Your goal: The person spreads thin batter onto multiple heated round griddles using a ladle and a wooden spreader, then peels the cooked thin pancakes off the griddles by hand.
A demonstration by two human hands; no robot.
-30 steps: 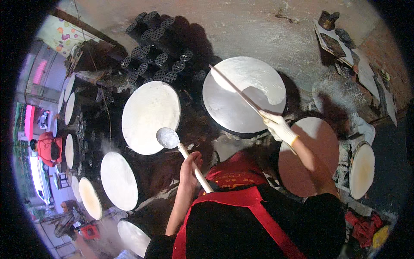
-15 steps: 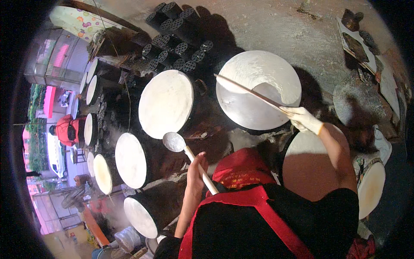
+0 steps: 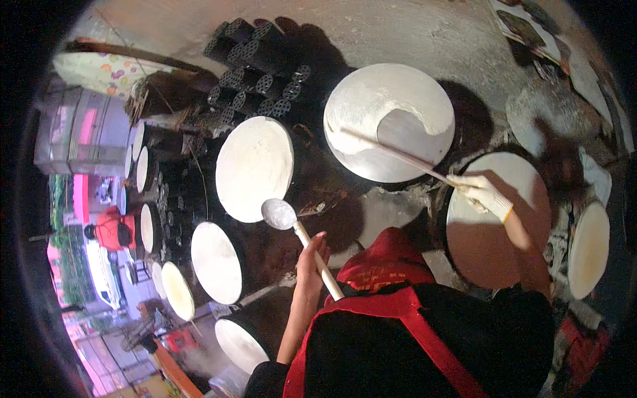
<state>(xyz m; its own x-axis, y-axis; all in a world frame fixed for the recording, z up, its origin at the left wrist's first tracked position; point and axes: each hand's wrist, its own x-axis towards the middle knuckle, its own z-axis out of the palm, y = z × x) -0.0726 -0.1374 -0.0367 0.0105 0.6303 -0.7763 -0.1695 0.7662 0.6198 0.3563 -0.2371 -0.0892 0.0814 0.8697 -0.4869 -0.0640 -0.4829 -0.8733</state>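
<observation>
My right hand [image 3: 484,194], in a white glove, is closed on a long thin wooden stick [image 3: 411,160]. The stick slants across a round griddle [image 3: 406,136] ahead of me, its far end blurred over the left part. Pale wet batter [image 3: 361,99] covers the griddle's far and left side, curling round a bare grey patch. My left hand [image 3: 310,262] grips the pale handle of a ladle [image 3: 279,213]. The ladle's metal bowl looks coated with whitish batter and appears over the near edge of another round griddle [image 3: 254,169].
Under my right forearm lies another griddle [image 3: 497,219], partly in shadow. Several more round griddles [image 3: 216,263] stand to the left. Stacked black coal cylinders [image 3: 262,56] lie at the back. A person in red [image 3: 115,229] is far left.
The stick and my right hand have moved nearer and rightward relative to the griddle. Batter now reaches further down its left side. My left hand still holds the ladle. The whole view has shifted.
</observation>
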